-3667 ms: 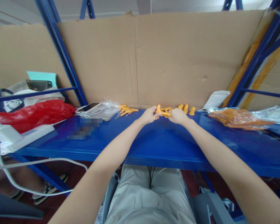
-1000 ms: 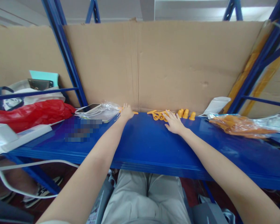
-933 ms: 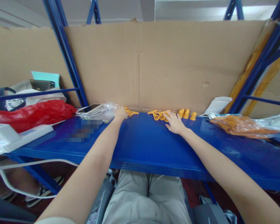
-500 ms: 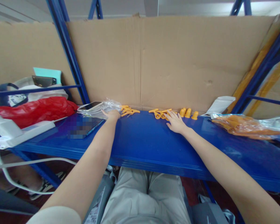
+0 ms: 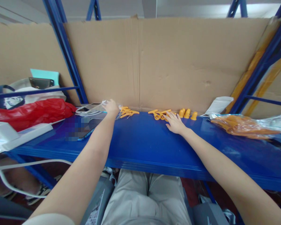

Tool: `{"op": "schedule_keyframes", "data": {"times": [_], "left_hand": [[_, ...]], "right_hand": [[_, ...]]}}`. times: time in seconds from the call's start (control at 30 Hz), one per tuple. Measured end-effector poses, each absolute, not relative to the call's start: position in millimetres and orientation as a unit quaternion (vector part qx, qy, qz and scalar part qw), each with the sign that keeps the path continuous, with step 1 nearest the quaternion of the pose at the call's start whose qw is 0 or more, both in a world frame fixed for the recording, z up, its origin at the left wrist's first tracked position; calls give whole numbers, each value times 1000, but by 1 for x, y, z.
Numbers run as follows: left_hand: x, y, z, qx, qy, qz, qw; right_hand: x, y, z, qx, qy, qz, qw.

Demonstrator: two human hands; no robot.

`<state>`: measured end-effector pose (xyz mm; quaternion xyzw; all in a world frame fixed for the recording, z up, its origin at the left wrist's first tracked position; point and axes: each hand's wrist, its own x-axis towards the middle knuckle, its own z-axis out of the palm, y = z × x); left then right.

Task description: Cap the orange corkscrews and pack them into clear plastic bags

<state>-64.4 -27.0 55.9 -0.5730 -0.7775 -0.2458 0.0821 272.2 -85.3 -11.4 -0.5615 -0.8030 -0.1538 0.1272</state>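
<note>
My left hand (image 5: 112, 107) is closed on a crumpled clear plastic bag (image 5: 105, 102) at the back of the blue shelf. Just right of it lie several orange T-shaped corkscrews (image 5: 129, 112) with metal spirals. My right hand (image 5: 175, 122) rests with fingers spread, its fingertips at a row of orange plastic pieces with T-shaped tops and round open ends (image 5: 157, 116), which it partly hides. Beyond that hand, three orange cup-shaped pieces (image 5: 187, 113) stand near the cardboard.
A phone (image 5: 87, 128) and a white cable (image 5: 89, 111) lie left, near a red bag (image 5: 35, 112) and a white power strip (image 5: 28, 137). At right sits a clear bag of orange parts (image 5: 241, 125). Cardboard (image 5: 178, 62) walls the back; blue posts (image 5: 65, 53) flank it.
My left hand has lifted slightly and drawn the plastic bag together, uncovering the corkscrews' spirals and the cable. My right hand has stayed in place. The view has shifted a little.
</note>
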Motion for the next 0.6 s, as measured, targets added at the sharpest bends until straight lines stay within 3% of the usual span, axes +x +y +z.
{"op": "schedule_keyframes", "data": {"times": [0.47, 0.6], "left_hand": [[-23, -45, 104, -615, -701, -314, 179], [-6, -55, 98, -628, -673, -358, 156]], "right_hand": [[269, -91, -7, -565, -803, -145, 124], [268, -90, -7, -575, -796, -147, 122]]}}
